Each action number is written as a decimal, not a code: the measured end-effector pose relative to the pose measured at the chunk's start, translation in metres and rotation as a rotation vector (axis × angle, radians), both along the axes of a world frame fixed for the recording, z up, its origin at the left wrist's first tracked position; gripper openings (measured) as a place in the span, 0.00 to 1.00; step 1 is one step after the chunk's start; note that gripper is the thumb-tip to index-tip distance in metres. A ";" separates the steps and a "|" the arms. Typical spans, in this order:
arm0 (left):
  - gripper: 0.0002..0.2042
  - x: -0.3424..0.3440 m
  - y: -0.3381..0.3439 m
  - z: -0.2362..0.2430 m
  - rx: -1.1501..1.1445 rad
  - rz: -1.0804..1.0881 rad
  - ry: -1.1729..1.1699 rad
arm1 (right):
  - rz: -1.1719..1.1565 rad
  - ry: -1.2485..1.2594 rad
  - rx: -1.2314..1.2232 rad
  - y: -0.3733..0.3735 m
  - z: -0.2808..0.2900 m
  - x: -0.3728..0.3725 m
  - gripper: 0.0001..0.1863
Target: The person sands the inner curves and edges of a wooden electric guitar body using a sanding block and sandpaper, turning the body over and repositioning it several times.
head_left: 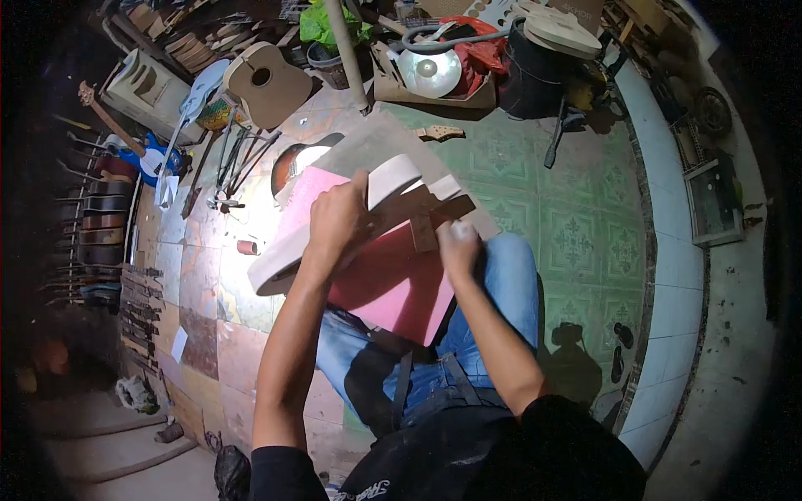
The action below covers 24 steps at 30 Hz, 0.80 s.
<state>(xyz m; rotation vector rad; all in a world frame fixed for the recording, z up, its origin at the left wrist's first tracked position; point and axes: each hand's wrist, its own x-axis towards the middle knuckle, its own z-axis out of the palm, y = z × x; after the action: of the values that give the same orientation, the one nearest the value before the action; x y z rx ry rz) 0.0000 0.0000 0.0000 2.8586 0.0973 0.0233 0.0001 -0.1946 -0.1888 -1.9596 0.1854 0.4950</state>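
A solid guitar body (393, 180) stands on edge over my lap, its pale curved rim facing up and its brown face in shadow. My left hand (338, 213) is closed over the rim near the middle. My right hand (459, 248), partly smeared by motion, is closed at the end of a small brown rectangular block (424, 233), which lies against the body's right part. Beneath the body a pink sheet (393, 288) spreads across my legs, and more pink shows beyond the left forearm.
An acoustic guitar body (266, 83) leans at the back left, beside a blue electric guitar (150, 160). A sunburst guitar body (288, 165) lies just beyond the pink sheet. A black bucket (535, 71) stands at the back right. A small reddish-brown roll (247, 247) lies on the tiles.
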 end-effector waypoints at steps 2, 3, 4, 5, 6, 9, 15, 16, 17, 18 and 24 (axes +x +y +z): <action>0.17 0.000 0.006 -0.003 -0.012 0.085 0.026 | 0.031 -0.002 -0.007 0.009 -0.036 -0.007 0.24; 0.17 -0.008 -0.024 -0.003 -0.056 0.065 0.062 | 0.107 -0.010 -0.065 -0.009 -0.080 -0.028 0.23; 0.17 0.006 -0.035 0.001 -0.061 0.008 0.035 | 0.169 -0.066 -0.128 -0.024 -0.123 -0.024 0.21; 0.17 0.019 -0.040 0.004 -0.054 -0.034 0.002 | 0.215 -0.114 -0.182 -0.034 -0.153 -0.014 0.20; 0.17 0.021 -0.033 -0.001 -0.039 -0.029 0.002 | 0.183 -0.095 -0.242 -0.027 -0.154 -0.007 0.19; 0.17 0.012 -0.013 -0.008 -0.011 0.022 0.000 | 0.222 0.064 -0.280 0.001 -0.119 0.013 0.15; 0.19 0.021 -0.034 -0.009 0.005 0.021 0.034 | -0.090 0.193 -0.354 -0.029 -0.135 0.043 0.20; 0.19 0.021 -0.034 -0.010 0.002 0.013 0.031 | -0.015 0.083 -0.324 -0.031 -0.135 0.046 0.23; 0.20 0.021 -0.035 -0.010 -0.001 0.003 0.026 | 0.018 0.027 -0.310 -0.035 -0.134 0.047 0.24; 0.20 0.020 -0.036 -0.009 -0.001 0.000 0.025 | 0.056 -0.029 -0.294 -0.037 -0.129 0.048 0.26; 0.23 0.005 -0.016 -0.012 0.008 0.084 0.004 | 0.192 0.226 -0.259 -0.008 -0.094 0.024 0.30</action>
<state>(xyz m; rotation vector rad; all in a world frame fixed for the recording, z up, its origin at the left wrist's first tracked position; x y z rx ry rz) 0.0054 -0.0160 -0.0121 2.8607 0.2191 0.0355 0.0244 -0.2023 -0.2824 -2.1828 0.2144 0.8555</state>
